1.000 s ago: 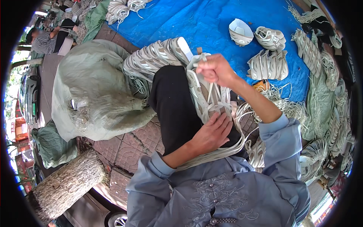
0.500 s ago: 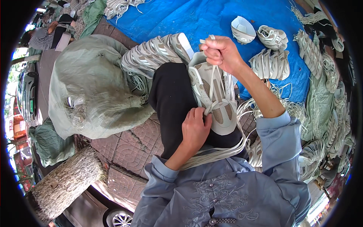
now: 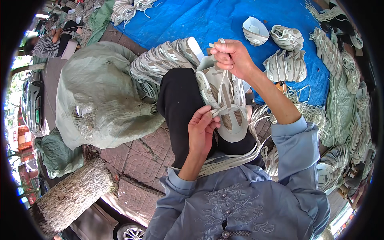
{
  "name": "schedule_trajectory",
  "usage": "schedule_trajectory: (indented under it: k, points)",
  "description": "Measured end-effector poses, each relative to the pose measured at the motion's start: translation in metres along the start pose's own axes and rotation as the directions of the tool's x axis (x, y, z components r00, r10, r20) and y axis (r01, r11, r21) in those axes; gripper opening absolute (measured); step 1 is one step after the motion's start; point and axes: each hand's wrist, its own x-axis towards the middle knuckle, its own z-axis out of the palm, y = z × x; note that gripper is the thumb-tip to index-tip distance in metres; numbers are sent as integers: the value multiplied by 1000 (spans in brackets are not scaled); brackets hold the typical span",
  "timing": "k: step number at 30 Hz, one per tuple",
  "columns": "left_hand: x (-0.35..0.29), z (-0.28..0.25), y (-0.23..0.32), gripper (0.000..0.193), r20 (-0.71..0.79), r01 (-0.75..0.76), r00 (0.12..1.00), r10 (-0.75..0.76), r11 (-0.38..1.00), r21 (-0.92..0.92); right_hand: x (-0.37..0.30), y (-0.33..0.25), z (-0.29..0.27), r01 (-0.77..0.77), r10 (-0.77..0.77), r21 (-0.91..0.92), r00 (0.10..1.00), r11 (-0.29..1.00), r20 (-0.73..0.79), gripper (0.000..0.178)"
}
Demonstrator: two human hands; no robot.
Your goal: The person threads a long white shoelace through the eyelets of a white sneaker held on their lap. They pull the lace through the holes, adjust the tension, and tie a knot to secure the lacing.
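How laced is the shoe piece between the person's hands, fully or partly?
Partly, it seems: pale lace crosses the shoe upper near its toe, while eyelets higher up look bare. The right hand holds lace.

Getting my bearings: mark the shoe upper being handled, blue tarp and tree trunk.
Shoe upper (image 3: 225, 94), head view: tongue.
Blue tarp (image 3: 208, 24), head view: bare upper area.
Tree trunk (image 3: 76, 195), head view: bark's middle.

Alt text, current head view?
A person's right hand holds up a lace running to a beige shoe upper; the left hand pinches lace near the toe. A pale sack sits at left, stacked uppers on blue tarp ahead.
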Motion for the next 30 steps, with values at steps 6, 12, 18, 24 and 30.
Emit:
schedule_trajectory:
  k: [6,12,18,24,30]
  points:
    - [2,-9,-2,21,359,291,924,-131,850,-438,-3,-1,1,3,-3,4,1000,1000,-1,19]
    - [-10,-10,-3,17,-2,-75,997,79,951,300,-4,0,1,16,-16,3,1000,1000,-15,19]
    - [-7,-6,-3,19,-18,-85,996,84,994,-73,-3,3,2,4,-3,34,1000,999,-12,18]
    - [0,-7,-4,26,128,0,991,49,933,-360,-4,4,1,7,-7,57,1000,998,-3,19]
    - [-17,-2,14,29,167,-454,876,452,660,599,-4,4,0,2,-1,50,1000,999,-6,18]
